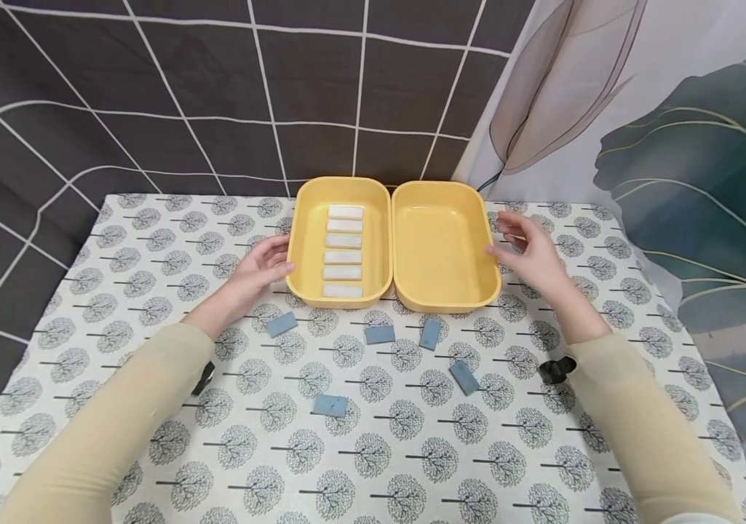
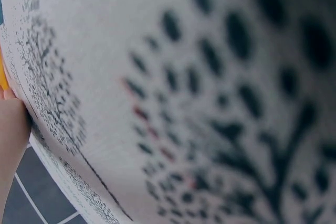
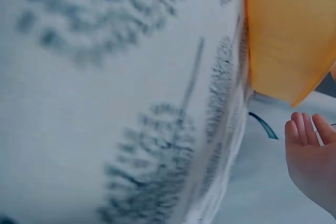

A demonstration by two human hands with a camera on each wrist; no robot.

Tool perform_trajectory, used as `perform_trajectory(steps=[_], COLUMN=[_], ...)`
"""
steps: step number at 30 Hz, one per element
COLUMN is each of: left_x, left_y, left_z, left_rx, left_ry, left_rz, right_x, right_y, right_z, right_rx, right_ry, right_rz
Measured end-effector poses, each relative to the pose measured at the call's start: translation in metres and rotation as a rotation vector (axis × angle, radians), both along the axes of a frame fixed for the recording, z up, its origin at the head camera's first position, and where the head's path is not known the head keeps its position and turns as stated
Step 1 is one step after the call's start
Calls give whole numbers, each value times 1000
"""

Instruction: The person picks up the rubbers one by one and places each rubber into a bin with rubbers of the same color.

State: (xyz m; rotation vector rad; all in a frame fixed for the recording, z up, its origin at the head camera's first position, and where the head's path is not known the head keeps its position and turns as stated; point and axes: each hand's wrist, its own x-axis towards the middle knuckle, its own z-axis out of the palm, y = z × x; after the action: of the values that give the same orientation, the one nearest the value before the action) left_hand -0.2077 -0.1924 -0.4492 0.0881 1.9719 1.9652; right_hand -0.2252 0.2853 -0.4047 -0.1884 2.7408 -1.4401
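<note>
Two yellow plastic bins stand side by side. The left bin [image 1: 375, 284] holds a column of several white rectangular blocks [image 1: 343, 257]; the right bin [image 1: 445, 251] has a bare floor. At the left bin's outer side, my left hand [image 1: 258, 271] touches the rim with its thumb, fingers along the outer wall. My right hand [image 1: 533, 255] is beside the right bin's outer side, thumb at the rim and fingers loosely extended. Its relaxed fingers [image 3: 302, 129] also appear in the right wrist view. The left wrist view shows only part of the left hand [image 2: 11, 129].
Several blue-grey rectangular blocks lie scattered in front of the bins, among them one block [image 1: 330, 405] nearest me. A tree-print cloth [image 1: 386, 466] covers the table. Behind the bins hangs a dark grid-patterned curtain [image 1: 307, 80], with a leaf-print curtain [image 1: 693, 167] to the right.
</note>
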Motion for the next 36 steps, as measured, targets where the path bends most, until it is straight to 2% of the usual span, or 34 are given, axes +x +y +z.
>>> perform_trajectory(steps=[5, 8, 12, 20, 30, 36], left_x=[1, 1, 1, 0, 2, 9], left_y=[0, -1, -1, -2, -13, -23], left_z=[0, 0, 1, 3, 9, 9], left_rx=[1, 5, 8, 22, -4, -6], left_ry=[1, -2, -8, -13, -49, -24], left_rz=[6, 13, 15, -7, -73, -95], right_x=[7, 10, 11, 13, 15, 17], right_y=[4, 5, 7, 7, 3, 3], right_z=[-5, -8, -13, -28, -35, -41], right_rx=[-67, -144, -246, -552, -696, -734], right_ry=[-127, -168, -185, -236, -263, -271], right_rz=[-2, 9, 24, 77, 64, 59])
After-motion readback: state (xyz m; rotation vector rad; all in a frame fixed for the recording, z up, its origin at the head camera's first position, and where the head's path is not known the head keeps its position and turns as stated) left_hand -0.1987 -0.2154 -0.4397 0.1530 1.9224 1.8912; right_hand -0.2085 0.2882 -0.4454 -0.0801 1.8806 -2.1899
